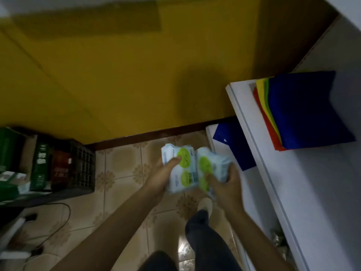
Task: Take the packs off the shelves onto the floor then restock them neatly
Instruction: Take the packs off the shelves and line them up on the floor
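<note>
Both hands hold white packs with green round labels in the air above the tiled floor (pixel 121 184). My left hand (pixel 162 175) grips the left stack of packs (pixel 181 169), thumb on top of a green label. My right hand (pixel 224 184) grips the right stack of packs (pixel 212 165) from its right side. The two stacks touch each other, just left of the white shelf unit (pixel 254 133). The view is blurred.
A stack of coloured sheets (pixel 300 110), blue on top, lies on the upper white shelf; a blue sheet (pixel 232 141) lies on the lower one. A dark crate (pixel 78 165) and green boxes (pixel 41 165) stand at the left by the yellow wall. A cable (pixel 64 208) runs across the floor. My leg and shoe (pixel 205 205) are below the packs.
</note>
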Tool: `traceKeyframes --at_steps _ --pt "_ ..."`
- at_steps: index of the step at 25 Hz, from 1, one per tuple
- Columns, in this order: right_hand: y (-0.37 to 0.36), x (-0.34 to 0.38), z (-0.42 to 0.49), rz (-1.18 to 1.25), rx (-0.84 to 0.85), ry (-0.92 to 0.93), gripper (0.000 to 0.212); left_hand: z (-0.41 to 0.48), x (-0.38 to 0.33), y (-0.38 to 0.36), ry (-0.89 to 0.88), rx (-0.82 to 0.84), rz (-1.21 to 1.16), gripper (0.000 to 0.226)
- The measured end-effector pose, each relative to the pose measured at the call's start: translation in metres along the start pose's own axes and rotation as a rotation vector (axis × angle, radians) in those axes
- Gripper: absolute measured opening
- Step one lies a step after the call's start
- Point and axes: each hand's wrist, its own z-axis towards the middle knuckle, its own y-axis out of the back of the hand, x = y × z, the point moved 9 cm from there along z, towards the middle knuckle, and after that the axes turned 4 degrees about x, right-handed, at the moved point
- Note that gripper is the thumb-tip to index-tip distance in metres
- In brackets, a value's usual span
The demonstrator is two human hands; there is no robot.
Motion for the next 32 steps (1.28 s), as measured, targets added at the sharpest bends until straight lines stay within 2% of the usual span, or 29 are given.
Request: traceKeyframes --at_steps 2,6,8,10,13,15,17,18,19,21,22,23,27,29,31,32 --pt "-0.008 -0.013 0.033 0.015 0.062 -0.071 0.047 0.027 0.002 -0.015 0.034 -0.030 -0.035 0.030" --pt "0.009 -0.054 0.109 0.207 0.056 -0.319 0.037 0.079 0.026 -0.014 0.176 0.030 -0.303 0.047" --pt "-0.003 -0.077 0.136 0.194 0.161 -0.384 0.042 0.108 0.053 -0.008 0.220 0.004 -0.230 0.049" --pt "-0.020 -0.111 0.159 0.217 0.238 -0.465 0.048 0.145 0.079 0.007 0.198 -0.105 -0.105 0.043" --pt "-0.021 -0.171 0.188 0.121 0.156 -0.497 0.035 0.197 0.130 0.043 0.231 -0.272 0.102 0.030" --pt "-0.019 -0.217 0.202 0.041 0.113 -0.498 0.022 0.229 0.172 0.053 0.290 -0.245 0.188 0.020" --pt "-0.023 -0.262 0.211 -0.035 0.097 -0.520 0.026 0.259 0.215 0.051 0.381 -0.171 0.236 0.015" --pt "-0.026 -0.282 0.216 -0.070 0.096 -0.529 0.029 0.273 0.237 0.052 0.428 -0.126 0.301 0.019" --pt "-0.030 -0.302 0.219 -0.101 0.094 -0.540 0.028 0.287 0.259 0.053 0.476 -0.076 0.384 0.031" --pt "-0.033 -0.342 0.230 -0.157 0.077 -0.556 0.023 0.319 0.298 0.056 0.500 0.049 0.567 0.081" --pt "-0.034 -0.363 0.238 -0.196 0.074 -0.576 0.028 0.333 0.315 0.060 0.508 0.080 0.627 0.096" --pt "-0.035 -0.383 0.247 -0.237 0.073 -0.598 0.036 0.347 0.335 0.067 0.534 0.085 0.659 0.101" --pt "-0.037 -0.452 0.306 -0.398 0.061 -0.557 0.052 0.418 0.395 0.083 0.618 0.024 0.569 0.085" --pt "-0.035 -0.476 0.345 -0.507 0.058 -0.480 0.051 0.456 0.419 0.078 0.628 0.014 0.520 0.076" --pt "-0.028 -0.502 0.386 -0.576 0.040 -0.402 0.047 0.492 0.446 0.070 0.647 -0.022 0.443 0.049" --pt "-0.022 -0.514 0.404 -0.608 0.016 -0.358 0.047 0.510 0.461 0.065 0.669 -0.032 0.405 0.055"
